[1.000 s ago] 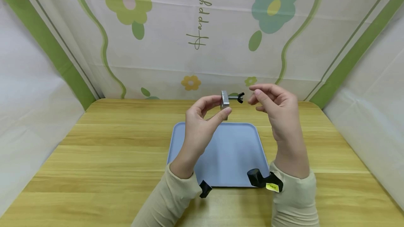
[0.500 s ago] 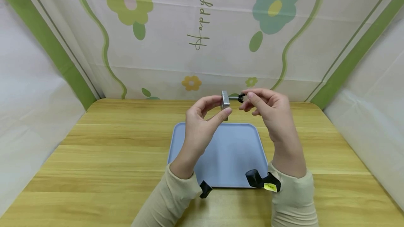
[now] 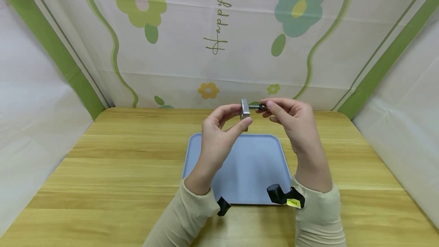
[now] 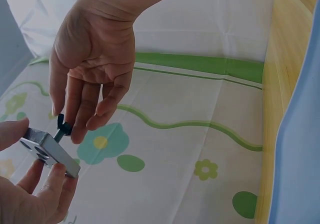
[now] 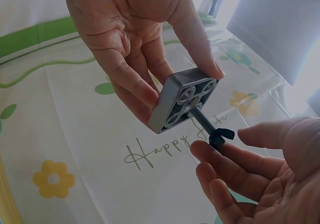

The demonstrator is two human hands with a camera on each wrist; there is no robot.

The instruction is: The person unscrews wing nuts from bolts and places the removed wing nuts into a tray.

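My left hand (image 3: 217, 134) grips a square silver metal block (image 5: 165, 109) by its edges, thumb on one side and fingers on the other. From the block's holed, ribbed face a threaded bolt (image 5: 202, 119) sticks out toward the right. A black wing nut (image 5: 221, 135) sits near the bolt's outer end. My right hand (image 3: 297, 121) has its thumb and fingers about the wing nut, pinching it in the head view. In the left wrist view, the right fingers (image 4: 82, 109) partly surround the wing nut. Both hands are raised above the table.
Below the hands a light blue tray (image 3: 252, 170) lies on the wooden table (image 3: 113, 174). A white flowered cloth (image 3: 185, 48) hangs behind the table, and pale side panels (image 3: 34, 87) flank it. Black wrist mounts (image 3: 276, 193) are on the sleeves.
My right hand has moved left from beside the wing nut onto it. The wings looked spread before and now appear turned edge-on. My left hand with the block has stayed in place.
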